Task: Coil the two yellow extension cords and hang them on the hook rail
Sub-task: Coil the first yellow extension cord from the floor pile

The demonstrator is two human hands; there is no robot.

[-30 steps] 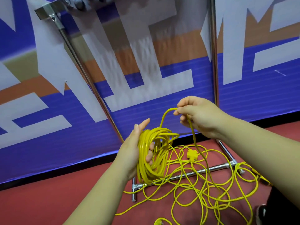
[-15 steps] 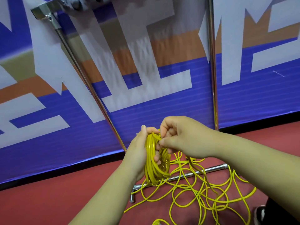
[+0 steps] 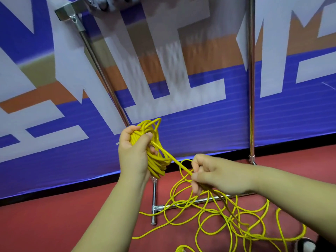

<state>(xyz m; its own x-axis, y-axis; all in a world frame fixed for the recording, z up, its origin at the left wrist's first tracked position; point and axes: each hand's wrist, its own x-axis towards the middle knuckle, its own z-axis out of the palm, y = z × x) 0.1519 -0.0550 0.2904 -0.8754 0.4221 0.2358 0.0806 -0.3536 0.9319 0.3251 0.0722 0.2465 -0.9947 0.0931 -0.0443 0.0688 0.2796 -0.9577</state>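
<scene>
My left hand (image 3: 133, 151) is shut on a thick coil of yellow extension cord (image 3: 156, 160), held upright at mid-frame. One taut strand (image 3: 172, 159) runs from the coil down to my right hand (image 3: 216, 174), which pinches it lower and to the right. Loose yellow cord (image 3: 227, 220) lies tangled in several loops on the red floor below my right arm. The hook rail (image 3: 101, 4) shows at the top edge, on a metal rack.
The rack's chrome posts (image 3: 251, 88) rise in front of a blue, white and orange banner wall (image 3: 190, 128). Its base bars (image 3: 154, 200) lie on the red floor (image 3: 54, 224) under the loose cord. A shoe (image 3: 305, 244) shows at bottom right.
My right hand laid a loop onto the coil, then drew down and right along the cord. The left hand closed over the coil and lifted it a little.
</scene>
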